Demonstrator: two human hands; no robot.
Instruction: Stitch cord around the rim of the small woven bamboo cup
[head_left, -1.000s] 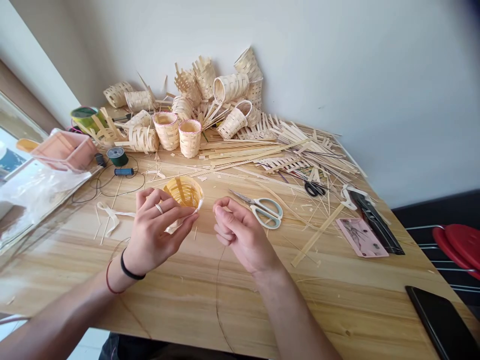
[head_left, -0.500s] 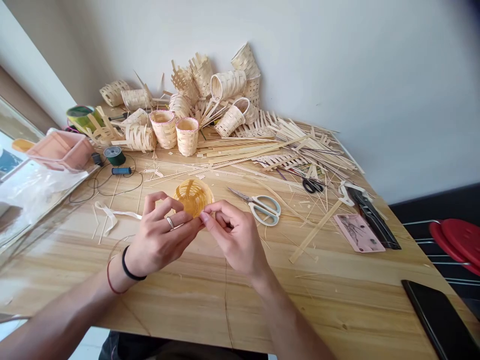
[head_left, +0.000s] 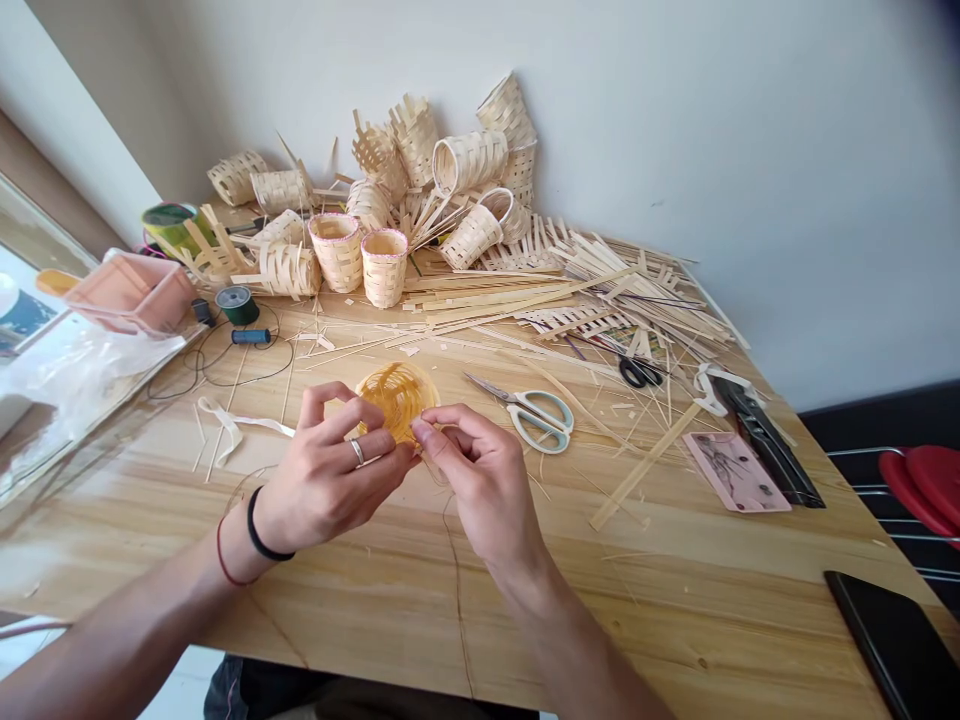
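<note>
Nearest, above the middle of the pale wooden bench (head_left: 675, 620), the left hand (head_left: 330, 470) holds a small, round, honey-yellow woven bamboo basket (head_left: 397, 400) with curled, gripping fingers (head_left: 330, 400), while the right hand (head_left: 480, 470) clasps its edge between pinched fingertips (head_left: 417, 429), and a thin dark thread (head_left: 453, 570) trails down onto the wood. A flat black phone (head_left: 892, 650) lies at the near right corner, and white-handled steel scissors (head_left: 536, 420) lie just beyond the right hand. A dark green thread spool (head_left: 238, 305) sits toward the left edge, and a heaped pile of pale woven bamboo baskets (head_left: 420, 170) crowds the far edge against the wall.
</note>
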